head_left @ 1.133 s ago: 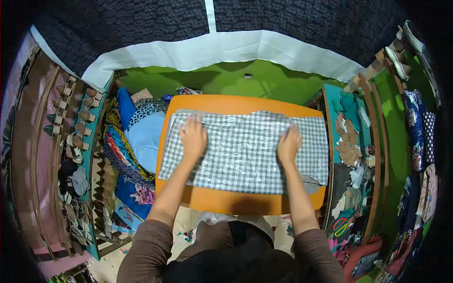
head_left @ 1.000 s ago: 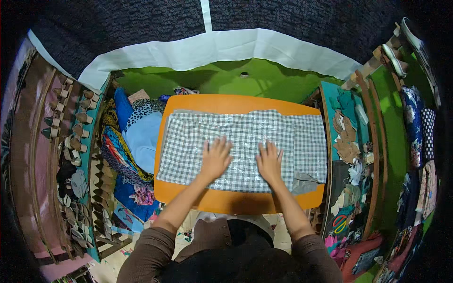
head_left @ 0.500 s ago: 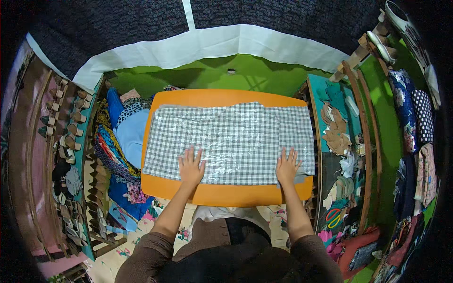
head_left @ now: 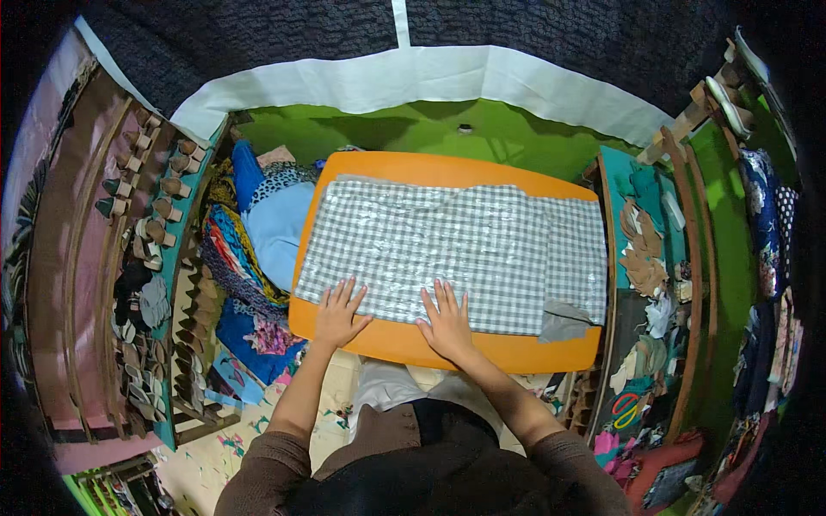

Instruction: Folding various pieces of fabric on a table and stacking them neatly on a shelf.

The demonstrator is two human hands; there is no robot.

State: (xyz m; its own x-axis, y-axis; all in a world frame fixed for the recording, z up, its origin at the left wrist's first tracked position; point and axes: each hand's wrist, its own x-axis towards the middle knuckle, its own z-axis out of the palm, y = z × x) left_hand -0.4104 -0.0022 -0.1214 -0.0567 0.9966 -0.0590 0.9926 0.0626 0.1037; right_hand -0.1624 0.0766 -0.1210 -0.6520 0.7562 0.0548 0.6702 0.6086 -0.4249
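Note:
A grey-and-white checked sheet (head_left: pixel 447 249) with a glossy surface lies spread over an orange table (head_left: pixel 396 346). Its right part looks like a folded or overlapping layer, and a plain grey corner (head_left: pixel 565 321) is turned back near the table's right front. My left hand (head_left: pixel 340 315) rests flat, fingers spread, on the sheet's near edge toward the left. Palm down, my right hand (head_left: pixel 447 321) lies on the same edge near the middle, its fingers stretched out. Neither hand grips anything.
Left of the table are a heap of coloured cloths (head_left: pixel 245 249) and a rack of shoes (head_left: pixel 163 206). On the right a shelf holds brown cut pieces (head_left: pixel 641 249) and scissors with red-and-yellow handles (head_left: pixel 625 411). Scraps lie on the floor (head_left: pixel 206 473).
My right hand has moved left along the sheet's near edge, closer to my left hand. The grey corner at the right now shows turned back. The whole view has shifted and tilted slightly.

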